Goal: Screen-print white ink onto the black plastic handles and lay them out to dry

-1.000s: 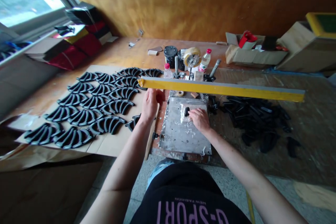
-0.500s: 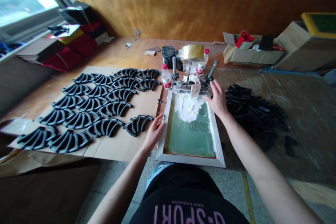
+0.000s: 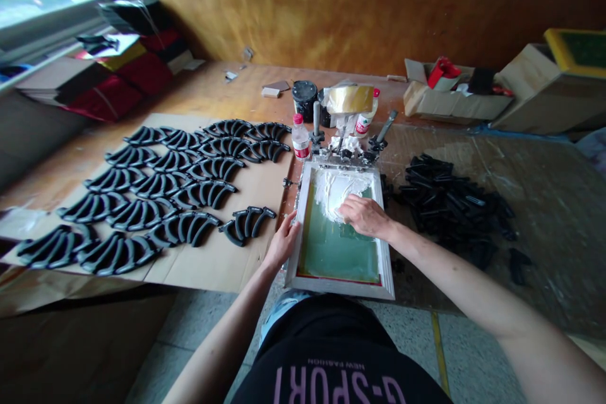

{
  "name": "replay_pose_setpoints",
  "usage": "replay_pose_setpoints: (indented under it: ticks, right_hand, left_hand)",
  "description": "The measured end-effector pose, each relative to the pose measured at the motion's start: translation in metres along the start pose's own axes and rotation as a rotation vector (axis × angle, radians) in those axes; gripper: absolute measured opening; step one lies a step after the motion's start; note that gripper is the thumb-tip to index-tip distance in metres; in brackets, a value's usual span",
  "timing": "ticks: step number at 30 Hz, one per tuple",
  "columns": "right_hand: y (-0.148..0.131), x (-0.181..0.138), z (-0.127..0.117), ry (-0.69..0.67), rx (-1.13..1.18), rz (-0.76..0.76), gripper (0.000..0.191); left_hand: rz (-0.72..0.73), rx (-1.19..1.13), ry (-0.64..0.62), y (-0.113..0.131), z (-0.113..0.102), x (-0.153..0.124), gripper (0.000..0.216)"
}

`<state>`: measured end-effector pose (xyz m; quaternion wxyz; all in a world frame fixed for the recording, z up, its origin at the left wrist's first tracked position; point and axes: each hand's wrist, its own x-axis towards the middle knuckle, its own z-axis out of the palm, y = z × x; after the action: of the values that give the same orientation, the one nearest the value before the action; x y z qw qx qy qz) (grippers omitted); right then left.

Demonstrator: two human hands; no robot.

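A silver-framed printing screen (image 3: 386, 265) with green mesh lies flat on the table in front of me. A smear of white paste (image 3: 334, 186) covers its far end. My left hand (image 3: 283, 241) grips the frame's left rail near the middle. My right hand (image 3: 364, 216) rests on the mesh at the edge of the paste, fingers curled down over a small scraper block that is almost fully hidden. A black curved part (image 3: 246, 224) lies on the cardboard just left of my left hand.
Rows of black curved parts (image 3: 156, 186) cover a cardboard sheet (image 3: 208, 262) on the left. A loose pile of black parts (image 3: 449, 202) lies to the right. Behind the frame stand a small bottle (image 3: 300, 137), a black tub (image 3: 304, 93) and clamps. Cardboard boxes (image 3: 449, 104) sit far right.
The screen frame was raised over a metal plate, then swung down flat. My right hand went from the plate to the frame's far end and now presses on the mesh; my left hand holds the rail.
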<state>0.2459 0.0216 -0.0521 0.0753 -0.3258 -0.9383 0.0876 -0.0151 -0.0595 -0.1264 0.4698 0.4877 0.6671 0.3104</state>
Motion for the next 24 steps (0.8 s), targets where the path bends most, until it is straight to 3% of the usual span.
replay_pose_setpoints:
  ticks: [2,6,9,12,15,19,21,24]
  right_hand:
    - [0.002,0.001,-0.007,-0.022,0.029,-0.004,0.008]
    - [0.004,0.006,0.0,0.085,-0.055,0.112,0.009]
    - [-0.002,0.0,0.013,0.099,-0.105,0.052,0.014]
    - [0.0,0.0,0.013,0.117,-0.013,0.04,0.008]
    - [0.019,0.021,0.0,0.218,0.066,0.182,0.026]
    - [0.056,0.05,-0.023,0.312,0.005,0.352,0.059]
    - [0.076,0.045,-0.035,0.405,-0.033,0.424,0.058]
    - [0.105,0.013,-0.045,0.594,-0.03,0.602,0.043]
  left_hand:
    - [0.006,-0.027,0.003,0.001,0.001,-0.001,0.06]
    - [0.001,-0.118,-0.008,0.003,0.002,-0.002,0.062]
    - [-0.013,-0.169,-0.029,0.004,0.001,-0.003,0.065]
    - [-0.012,-0.184,-0.026,0.01,0.0,-0.003,0.065]
    - [-0.015,-0.192,-0.032,0.022,-0.005,-0.007,0.067]
    - [0.049,-0.182,0.011,0.048,-0.021,-0.016,0.061]
    - [0.047,-0.232,0.007,0.064,-0.03,-0.02,0.06]
    - [0.037,-0.379,-0.033,0.09,-0.037,-0.016,0.065]
